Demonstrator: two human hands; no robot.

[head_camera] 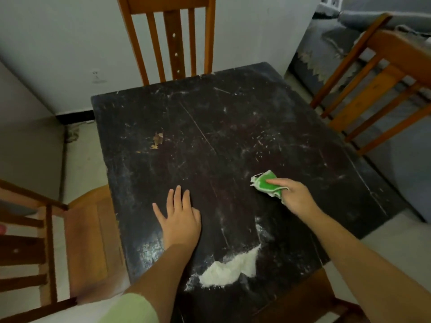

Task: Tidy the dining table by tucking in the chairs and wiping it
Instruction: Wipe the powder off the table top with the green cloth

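Observation:
A dark, scratched dining table (210,127) fills the middle of the view. My left hand (180,217) lies flat on it with straight fingers. My right hand (295,198) grips a green and white cloth (265,184) and presses it on the tabletop to the right of centre. A heap of white powder (229,268) lies near the front edge, between my forearms. One wooden chair (172,40) stands tucked in at the far side. Another chair (377,89) stands at the right side, and a third chair (77,243) stands at the left with its seat showing.
A brown chipped patch (157,139) marks the tabletop left of centre. A grey sofa (338,50) stands behind the right chair. White walls (58,54) close off the far and left sides. Part of a wooden seat (307,299) shows below the table's front edge.

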